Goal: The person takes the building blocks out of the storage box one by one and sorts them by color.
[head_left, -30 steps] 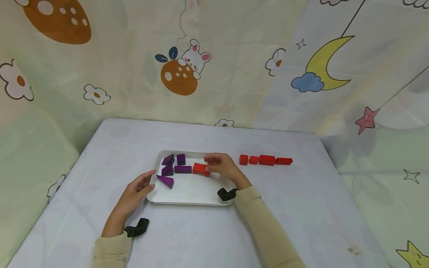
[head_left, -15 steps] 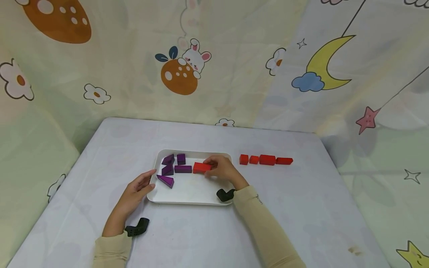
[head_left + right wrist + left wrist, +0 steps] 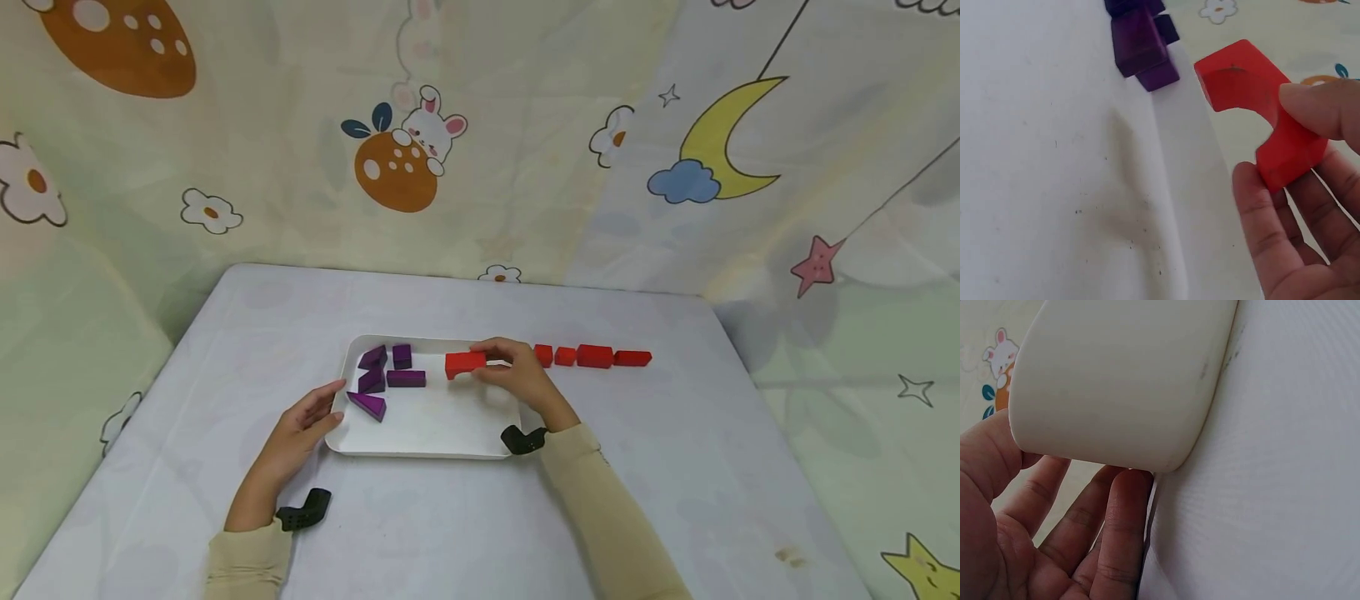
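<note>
An arch-shaped red block (image 3: 1288, 147), with a rounded cutout, is pinched between the thumb and fingers of my right hand (image 3: 521, 375). It hangs just above the far right part of a white tray (image 3: 427, 437). My left hand (image 3: 296, 433) rests against the tray's left edge, its fingers and thumb loosely spread; in the left wrist view the tray's side wall (image 3: 1116, 394) hides some fingertips. Inside the tray's left half lie several purple blocks: triangular ones, such as a long wedge (image 3: 368, 407), a cube (image 3: 402, 357) and a long bar (image 3: 406, 379).
Right of the tray, several red blocks (image 3: 595, 357) stand in a row on the white-covered table (image 3: 420, 525). A patterned cloth (image 3: 525, 167) hangs behind the table and along its sides. Black wrist devices (image 3: 303, 510) sit on both forearms.
My right hand has lifted the red arch block off the tray, away from the purple bar, moving it slightly right. It lay beside that bar before. My left hand stays at the tray edge.
</note>
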A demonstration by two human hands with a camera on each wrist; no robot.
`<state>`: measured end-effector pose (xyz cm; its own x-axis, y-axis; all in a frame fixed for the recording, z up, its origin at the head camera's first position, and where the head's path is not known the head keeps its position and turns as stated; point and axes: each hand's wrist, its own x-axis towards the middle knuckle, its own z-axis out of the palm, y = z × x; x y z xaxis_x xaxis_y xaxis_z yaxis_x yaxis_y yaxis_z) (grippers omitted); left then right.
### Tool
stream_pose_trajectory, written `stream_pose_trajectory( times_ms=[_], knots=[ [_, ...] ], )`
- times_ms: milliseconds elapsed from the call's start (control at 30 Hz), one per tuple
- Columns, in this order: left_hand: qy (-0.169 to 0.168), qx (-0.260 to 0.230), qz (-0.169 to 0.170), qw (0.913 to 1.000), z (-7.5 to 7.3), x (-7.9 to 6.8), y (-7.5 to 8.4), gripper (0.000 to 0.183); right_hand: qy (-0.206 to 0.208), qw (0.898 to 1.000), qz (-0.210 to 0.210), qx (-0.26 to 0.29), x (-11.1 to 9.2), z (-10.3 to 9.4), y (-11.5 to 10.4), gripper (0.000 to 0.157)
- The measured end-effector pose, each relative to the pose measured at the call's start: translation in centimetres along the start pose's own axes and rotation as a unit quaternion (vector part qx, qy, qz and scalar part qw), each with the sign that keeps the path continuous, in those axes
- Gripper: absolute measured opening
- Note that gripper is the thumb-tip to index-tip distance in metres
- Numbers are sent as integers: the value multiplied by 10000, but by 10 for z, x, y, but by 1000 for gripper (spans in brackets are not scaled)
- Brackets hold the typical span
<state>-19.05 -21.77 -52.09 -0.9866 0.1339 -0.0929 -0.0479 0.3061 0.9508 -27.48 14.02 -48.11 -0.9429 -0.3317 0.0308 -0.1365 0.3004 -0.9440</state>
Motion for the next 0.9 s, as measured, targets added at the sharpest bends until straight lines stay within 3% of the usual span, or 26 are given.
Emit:
stream_pose_trajectory(
  times_ms=[133,367,633,900],
  knots=[
    [-16,-23,4,10000,-1,0,4,54,300,9983,-189,452,-7,-9,4,36],
    [11,24,-84,10000,1,1,-1,55,525,9956,-433,644,-21,-35,0,39],
    [20,11,-140,9999,0,1,-2,57,766,9954,-215,536,-40,-74,7,41],
    [31,92,-199,9998,1,0,-1,57,1035,9946,-96,-55,-59,-119,24,42]
  ],
)
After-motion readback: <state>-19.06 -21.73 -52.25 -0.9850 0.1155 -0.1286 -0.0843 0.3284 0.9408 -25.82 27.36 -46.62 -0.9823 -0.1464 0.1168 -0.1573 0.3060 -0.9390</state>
